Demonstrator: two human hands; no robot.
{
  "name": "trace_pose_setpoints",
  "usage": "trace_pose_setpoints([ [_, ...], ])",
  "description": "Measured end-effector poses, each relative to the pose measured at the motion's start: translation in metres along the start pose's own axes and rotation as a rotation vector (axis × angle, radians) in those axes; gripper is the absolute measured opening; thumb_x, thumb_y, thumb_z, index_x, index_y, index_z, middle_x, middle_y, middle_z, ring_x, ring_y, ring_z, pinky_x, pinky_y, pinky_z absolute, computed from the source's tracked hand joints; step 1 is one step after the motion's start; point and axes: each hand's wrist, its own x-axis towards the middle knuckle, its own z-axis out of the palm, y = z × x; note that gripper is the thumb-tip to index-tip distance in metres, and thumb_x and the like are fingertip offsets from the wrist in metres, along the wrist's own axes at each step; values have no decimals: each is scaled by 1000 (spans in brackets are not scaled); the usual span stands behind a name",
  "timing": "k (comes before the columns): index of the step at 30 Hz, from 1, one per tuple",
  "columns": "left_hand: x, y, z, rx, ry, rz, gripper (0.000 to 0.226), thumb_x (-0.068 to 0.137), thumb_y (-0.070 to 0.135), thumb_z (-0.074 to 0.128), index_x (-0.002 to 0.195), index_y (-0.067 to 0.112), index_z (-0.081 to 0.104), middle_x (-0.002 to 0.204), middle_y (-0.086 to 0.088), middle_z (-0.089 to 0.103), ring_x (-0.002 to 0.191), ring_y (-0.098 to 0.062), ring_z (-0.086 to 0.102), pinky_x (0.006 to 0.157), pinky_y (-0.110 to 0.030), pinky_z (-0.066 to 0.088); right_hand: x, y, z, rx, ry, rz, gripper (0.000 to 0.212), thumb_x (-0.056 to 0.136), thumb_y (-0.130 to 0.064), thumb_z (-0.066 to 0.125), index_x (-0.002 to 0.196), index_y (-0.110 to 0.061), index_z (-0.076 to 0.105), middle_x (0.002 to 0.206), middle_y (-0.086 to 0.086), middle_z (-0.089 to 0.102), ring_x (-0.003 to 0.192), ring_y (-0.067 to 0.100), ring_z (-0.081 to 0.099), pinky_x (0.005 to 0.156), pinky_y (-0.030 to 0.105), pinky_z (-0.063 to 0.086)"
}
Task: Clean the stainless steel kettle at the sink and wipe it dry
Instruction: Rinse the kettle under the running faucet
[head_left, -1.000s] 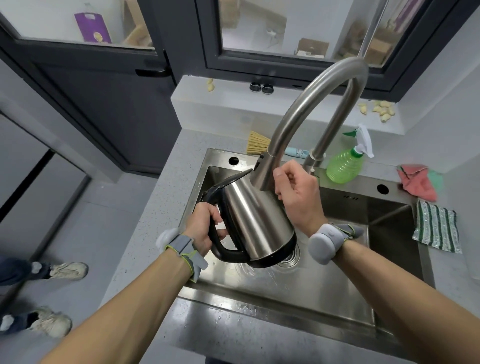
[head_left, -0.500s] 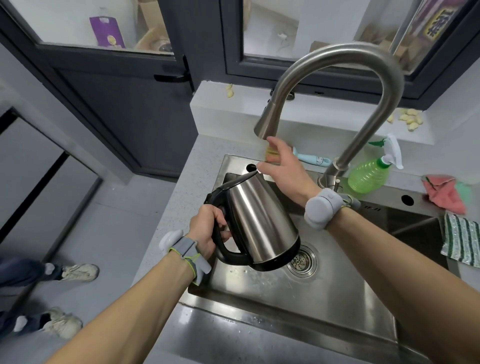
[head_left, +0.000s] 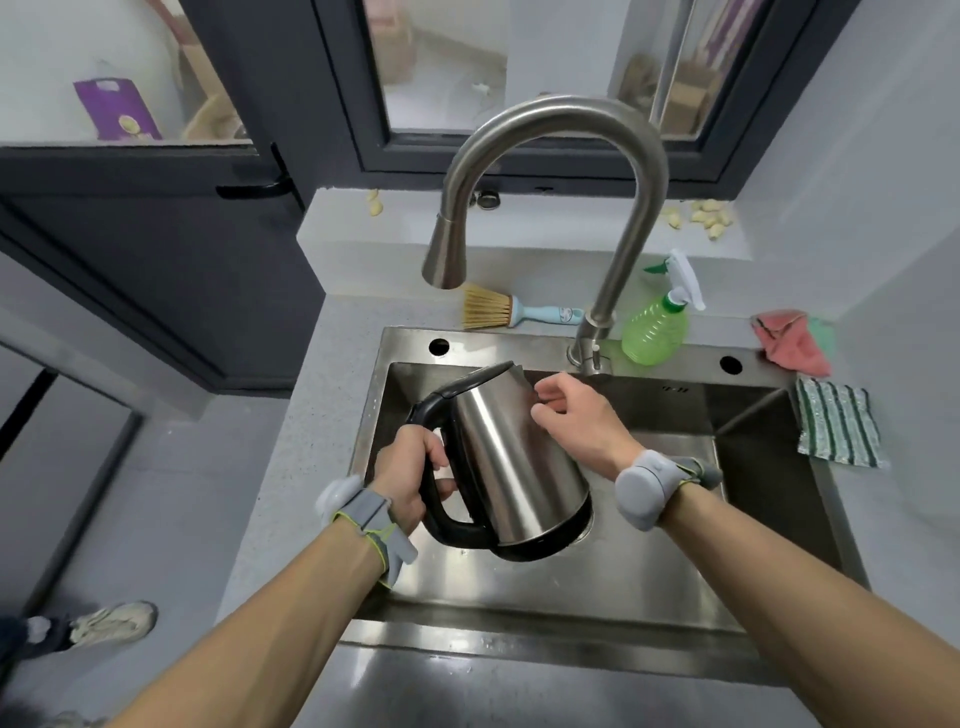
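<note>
Kettle (head_left: 511, 462) centre frame, tilted over sink (head_left: 649, 587) | our left hand (head_left: 410, 480) gripped its black handle | our right hand (head_left: 576, 415) touched its upper side, fingers curled | no readable writing seen

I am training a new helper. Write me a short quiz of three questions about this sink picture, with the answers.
1. True or false: the left hand grips the black handle of the kettle.
2. Which item lies nearest the faucet base? A) striped cloth B) green spray bottle C) brush
3. Fill in: the right hand touches the kettle near its ____.

Key: 1 true; 2 B; 3 spout (top rim).
</note>
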Motion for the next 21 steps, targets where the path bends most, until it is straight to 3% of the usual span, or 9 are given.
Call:
trace_pose_setpoints([
  [2, -3, -4, 15, 4, -9, 5, 42, 33, 8, 50, 75, 6, 55, 88, -13, 49, 59, -42, 62, 57, -32, 45, -6, 14, -10, -12, 23, 20, 34, 94, -15, 60, 127, -9, 61, 126, 8, 64, 111, 19, 61, 100, 26, 44],
  [6, -12, -13, 47, 36, -43, -1, 38, 33, 8, 51, 72, 7, 51, 91, -12, 48, 64, -43, 63, 55, -32, 45, -19, 43, -35, 8, 67, 68, 33, 94, -16, 60, 127, -9, 61, 125, 7, 65, 111, 20, 62, 103, 29, 44],
  [11, -23, -28, 89, 122, -85, -19, 23, 38, 7, 50, 60, 9, 44, 93, -11, 51, 48, -37, 61, 59, -32, 44, -36, 84, -61, 48, 128, 131, 31, 94, -15, 61, 124, -9, 62, 123, 8, 65, 112, 21, 62, 104, 32, 46],
  [16, -28, -40, 119, 180, -125, -44, 29, 40, 8, 49, 70, 9, 48, 99, -11, 52, 69, -42, 59, 59, -30, 43, -47, 110, -82, 75, 138, 155, 33, 94, -17, 60, 126, -9, 61, 124, 8, 64, 116, 21, 61, 107, 37, 45],
  [21, -39, -51, 148, 186, -73, -29, 13, 49, 3, 47, 59, 11, 45, 96, -13, 50, 69, -43, 59, 61, -31, 43, -57, 135, -105, 67, 139, 162, 33, 95, -18, 59, 127, -11, 61, 126, 6, 64, 116, 18, 61, 107, 32, 44],
])
